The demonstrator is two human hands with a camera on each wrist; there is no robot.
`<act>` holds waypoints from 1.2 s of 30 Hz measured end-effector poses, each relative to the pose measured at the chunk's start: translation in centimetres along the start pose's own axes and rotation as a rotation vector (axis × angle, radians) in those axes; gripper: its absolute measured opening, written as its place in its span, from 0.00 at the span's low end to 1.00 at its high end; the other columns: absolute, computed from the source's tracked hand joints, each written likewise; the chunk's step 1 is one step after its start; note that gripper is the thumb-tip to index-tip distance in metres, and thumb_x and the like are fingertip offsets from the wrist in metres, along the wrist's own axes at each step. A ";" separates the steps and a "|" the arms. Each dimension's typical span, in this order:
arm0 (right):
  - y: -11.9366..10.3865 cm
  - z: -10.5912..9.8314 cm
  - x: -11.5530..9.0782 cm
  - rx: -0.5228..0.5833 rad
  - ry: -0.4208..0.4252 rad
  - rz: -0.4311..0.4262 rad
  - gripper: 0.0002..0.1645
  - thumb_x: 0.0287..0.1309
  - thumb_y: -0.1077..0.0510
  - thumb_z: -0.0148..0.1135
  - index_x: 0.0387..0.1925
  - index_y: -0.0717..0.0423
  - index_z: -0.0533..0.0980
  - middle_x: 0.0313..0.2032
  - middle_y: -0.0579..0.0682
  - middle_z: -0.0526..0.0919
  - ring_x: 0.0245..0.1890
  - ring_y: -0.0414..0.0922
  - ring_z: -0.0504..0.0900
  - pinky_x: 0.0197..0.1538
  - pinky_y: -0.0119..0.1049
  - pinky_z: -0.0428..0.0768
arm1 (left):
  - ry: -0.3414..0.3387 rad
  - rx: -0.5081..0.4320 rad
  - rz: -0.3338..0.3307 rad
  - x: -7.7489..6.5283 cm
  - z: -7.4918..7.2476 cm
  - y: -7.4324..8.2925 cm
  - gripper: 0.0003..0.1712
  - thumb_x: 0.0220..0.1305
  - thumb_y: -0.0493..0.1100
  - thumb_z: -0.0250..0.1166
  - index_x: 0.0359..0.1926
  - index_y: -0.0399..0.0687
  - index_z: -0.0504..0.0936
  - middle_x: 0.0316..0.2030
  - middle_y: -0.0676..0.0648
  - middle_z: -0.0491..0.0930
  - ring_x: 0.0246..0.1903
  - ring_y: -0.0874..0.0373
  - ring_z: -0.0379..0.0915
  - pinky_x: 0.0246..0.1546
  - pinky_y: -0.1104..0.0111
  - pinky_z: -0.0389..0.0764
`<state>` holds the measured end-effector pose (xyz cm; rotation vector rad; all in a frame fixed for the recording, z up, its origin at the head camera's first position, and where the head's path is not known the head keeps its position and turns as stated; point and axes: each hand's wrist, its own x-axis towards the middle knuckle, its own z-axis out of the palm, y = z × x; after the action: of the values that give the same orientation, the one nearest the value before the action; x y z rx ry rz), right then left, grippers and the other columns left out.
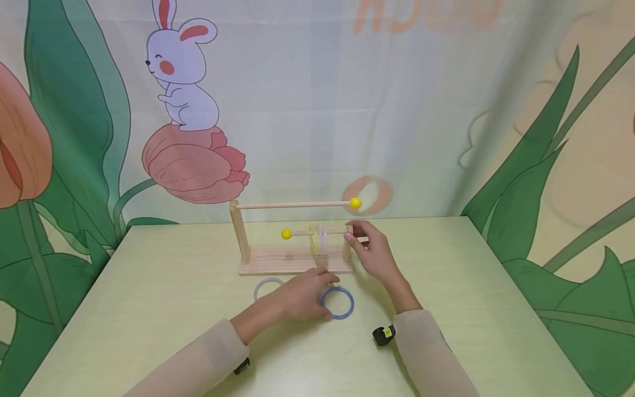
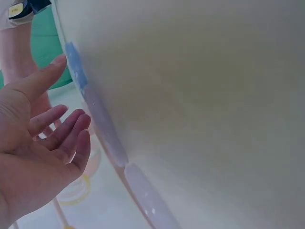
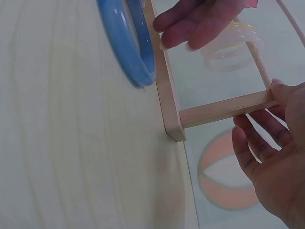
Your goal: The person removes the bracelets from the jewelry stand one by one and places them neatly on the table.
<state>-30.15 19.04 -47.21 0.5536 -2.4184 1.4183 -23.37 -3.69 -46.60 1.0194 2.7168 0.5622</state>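
A wooden stand (image 1: 292, 267) with two rods stands at the table's middle. My right hand (image 1: 371, 255) grips its short right post (image 3: 228, 109) between thumb and fingers. A yellow ring (image 1: 313, 243) and pale translucent rings (image 1: 324, 242) hang on the lower rod. My left hand (image 1: 303, 296) hovers over the table, fingers loosely bent and spread around the near side of a blue ring (image 1: 353, 302). In the left wrist view a gap shows between its fingers and the rings. A pale purple ring (image 1: 256, 292) lies partly hidden behind the left hand.
The upper rod (image 1: 297, 205) runs from the tall left post (image 1: 240, 234) to a yellow ball (image 1: 355, 203). Another yellow ball (image 1: 286, 234) caps the lower rod. A printed curtain (image 1: 297, 110) hangs behind the table (image 1: 163, 286).
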 end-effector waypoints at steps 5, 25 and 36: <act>0.0 0.0 0.1 -0.005 0.008 -0.005 0.19 0.76 0.53 0.64 0.62 0.55 0.79 0.51 0.54 0.87 0.53 0.51 0.85 0.49 0.49 0.85 | 0.035 -0.060 0.007 -0.2 -1.6 -0.1 0.42 0.58 0.49 0.83 0.70 0.43 0.77 0.66 0.45 0.76 0.66 0.50 0.73 0.67 0.58 0.77; 0.3 -0.2 0.1 0.010 0.008 0.031 0.20 0.75 0.52 0.65 0.62 0.57 0.79 0.51 0.53 0.86 0.53 0.51 0.84 0.51 0.49 0.85 | 0.405 -0.158 0.109 -0.5 -6.2 -1.6 0.34 0.62 0.44 0.80 0.67 0.41 0.81 0.61 0.46 0.80 0.64 0.47 0.76 0.67 0.53 0.77; 0.2 0.1 0.1 -0.004 0.013 0.001 0.19 0.76 0.53 0.65 0.61 0.57 0.79 0.51 0.54 0.87 0.52 0.52 0.85 0.48 0.47 0.86 | 0.503 -0.158 0.023 1.1 -6.0 -2.9 0.37 0.62 0.48 0.80 0.69 0.45 0.79 0.64 0.46 0.78 0.62 0.46 0.77 0.68 0.43 0.72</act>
<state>-30.33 19.01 -47.37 0.5406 -2.4117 1.4136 -27.73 -6.68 -42.39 0.9754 3.0101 1.1547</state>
